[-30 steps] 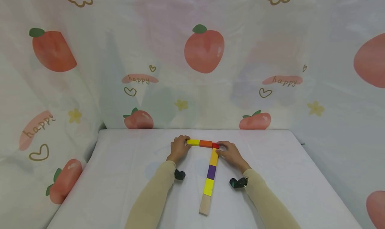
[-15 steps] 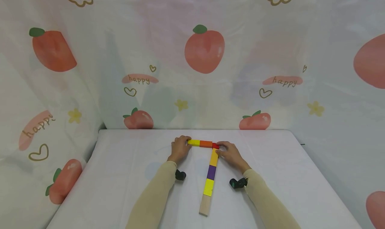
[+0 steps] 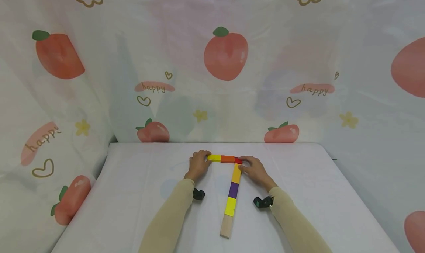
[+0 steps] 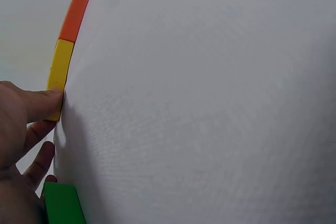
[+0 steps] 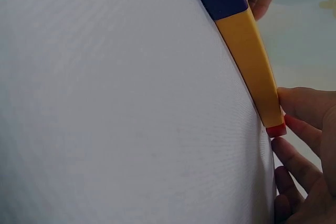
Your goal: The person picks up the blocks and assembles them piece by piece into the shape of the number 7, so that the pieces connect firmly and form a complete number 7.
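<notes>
Several wooden blocks lie end to end on the white table, forming a corner. My left hand point(image 3: 199, 163) pinches the left end of a yellow block point(image 3: 215, 158), which meets an orange block point(image 3: 227, 159). A green block point(image 4: 64, 204) shows by the left palm in the left wrist view; how it is held is hidden. My right hand point(image 3: 255, 170) grips the corner, index finger at the red block point(image 3: 238, 160) and thumb against the side of an amber block point(image 3: 236, 174). Below follow a purple block point(image 3: 233, 190), another yellow block point(image 3: 230, 207) and a plain wood block point(image 3: 226, 226).
A white cloth covers the table point(image 3: 132, 194). Behind it hangs a fruit-printed curtain point(image 3: 186, 61), which also runs along both sides. Dark wrist cameras point(image 3: 263, 202) sit at both sleeves.
My left hand has shifted slightly right, pushing the yellow block against the orange one, so the small gap between them is gone. My right hand has stayed in place.
</notes>
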The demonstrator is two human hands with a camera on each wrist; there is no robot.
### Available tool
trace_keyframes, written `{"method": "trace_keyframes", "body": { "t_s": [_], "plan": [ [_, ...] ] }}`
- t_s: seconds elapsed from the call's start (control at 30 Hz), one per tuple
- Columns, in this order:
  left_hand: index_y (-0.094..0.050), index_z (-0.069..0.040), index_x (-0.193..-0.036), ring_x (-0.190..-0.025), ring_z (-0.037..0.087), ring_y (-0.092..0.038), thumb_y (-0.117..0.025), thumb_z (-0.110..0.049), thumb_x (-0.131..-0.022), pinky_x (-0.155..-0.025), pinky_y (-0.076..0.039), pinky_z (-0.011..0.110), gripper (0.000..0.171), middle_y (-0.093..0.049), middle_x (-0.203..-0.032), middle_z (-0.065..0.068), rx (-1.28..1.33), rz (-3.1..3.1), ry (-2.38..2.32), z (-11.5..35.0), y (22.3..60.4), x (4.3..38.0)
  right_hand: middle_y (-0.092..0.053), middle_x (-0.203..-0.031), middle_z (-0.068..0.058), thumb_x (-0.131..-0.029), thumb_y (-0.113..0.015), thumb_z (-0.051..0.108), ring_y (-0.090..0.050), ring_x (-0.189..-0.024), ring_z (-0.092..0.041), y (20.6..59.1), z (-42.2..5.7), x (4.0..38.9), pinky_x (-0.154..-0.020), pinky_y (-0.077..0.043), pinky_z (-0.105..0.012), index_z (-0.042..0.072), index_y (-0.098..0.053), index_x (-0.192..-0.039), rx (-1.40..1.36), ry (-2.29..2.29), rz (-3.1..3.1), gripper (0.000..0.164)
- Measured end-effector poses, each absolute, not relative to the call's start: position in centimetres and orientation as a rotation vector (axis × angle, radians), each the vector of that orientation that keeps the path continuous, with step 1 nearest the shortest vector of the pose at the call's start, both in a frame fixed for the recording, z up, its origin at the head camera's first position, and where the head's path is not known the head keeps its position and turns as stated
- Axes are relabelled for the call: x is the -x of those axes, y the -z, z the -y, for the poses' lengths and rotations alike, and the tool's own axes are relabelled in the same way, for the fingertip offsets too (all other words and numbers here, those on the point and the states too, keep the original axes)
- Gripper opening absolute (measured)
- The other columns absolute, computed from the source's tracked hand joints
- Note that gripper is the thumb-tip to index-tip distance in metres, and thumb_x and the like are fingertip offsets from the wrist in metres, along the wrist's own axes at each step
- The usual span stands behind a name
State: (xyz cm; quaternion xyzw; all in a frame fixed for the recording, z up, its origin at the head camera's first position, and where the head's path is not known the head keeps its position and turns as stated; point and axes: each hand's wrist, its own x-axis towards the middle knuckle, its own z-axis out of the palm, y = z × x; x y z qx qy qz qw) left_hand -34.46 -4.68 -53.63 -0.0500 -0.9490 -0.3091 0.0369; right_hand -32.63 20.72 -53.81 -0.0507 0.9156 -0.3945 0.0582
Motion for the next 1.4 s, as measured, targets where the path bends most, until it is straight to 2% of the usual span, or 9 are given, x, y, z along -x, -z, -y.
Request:
{"method": "trace_keyframes", "body": {
  "t_s": [0.27, 0.67, 0.87, 1.03, 1.4],
  "plan": [
    [-0.066, -0.013, -0.125, -0.113, 0.027, -0.053, -0.069, -0.017, -0.092, -0.100, -0.040, 0.046, 0.033, -0.064, -0.128, 0.006, 0.145, 2.930, 0.963, 4.6, 53.5, 34.4, -0.052, -0.144, -0.014, -0.093, -0.066, 0.027, -0.037, -0.140, -0.038, 53.6, -20.6, 32.5, -0.117, -0.025, -0.061, 0.014, -0.058, -0.136, 0.152, 1.193, -2.780, 0.045],
    [-0.068, -0.016, -0.124, -0.121, 0.029, -0.052, -0.071, -0.020, -0.091, -0.104, -0.035, 0.054, 0.034, -0.064, -0.130, 0.006, 0.150, 2.933, 0.878, 3.9, 53.3, 34.3, -0.051, -0.145, -0.013, -0.093, -0.067, 0.026, -0.037, -0.142, -0.037, 54.1, -20.8, 32.7, -0.117, -0.024, -0.061, 0.015, -0.058, -0.135, 0.147, 1.214, -2.776, 0.045],
    [-0.067, -0.017, -0.125, -0.124, 0.026, -0.051, -0.070, -0.022, -0.092, -0.109, -0.035, 0.048, 0.034, -0.062, -0.133, 0.004, 0.193, 2.957, 0.926, 3.2, 53.2, 34.4, -0.051, -0.145, -0.012, -0.093, -0.067, 0.026, -0.037, -0.141, -0.036, 54.1, -20.8, 32.7, -0.118, -0.025, -0.060, 0.015, -0.058, -0.135, 0.137, 1.215, -2.774, 0.045],
    [-0.067, -0.017, -0.125, -0.124, 0.026, -0.051, -0.069, -0.021, -0.092, -0.108, -0.037, 0.046, 0.033, -0.061, -0.133, 0.005, 0.225, 2.971, 0.981, 2.6, 53.2, 34.5, -0.051, -0.145, -0.013, -0.093, -0.067, 0.026, -0.037, -0.141, -0.037, 54.4, -20.7, 32.8, -0.117, -0.025, -0.061, 0.015, -0.058, -0.136, 0.147, 1.209, -2.783, 0.045],
    [-0.069, -0.020, -0.124, -0.119, 0.026, -0.052, -0.070, -0.024, -0.091, -0.106, -0.034, 0.049, 0.033, -0.064, -0.129, 0.004, 0.273, 2.952, 1.037, 2.1, 53.7, 35.2, -0.052, -0.143, -0.013, -0.093, -0.066, 0.025, -0.039, -0.140, -0.036, 54.1, -20.8, 32.6, -0.117, -0.026, -0.060, 0.014, -0.058, -0.136, 0.154, 1.203, -2.795, 0.045]
  ]
}}
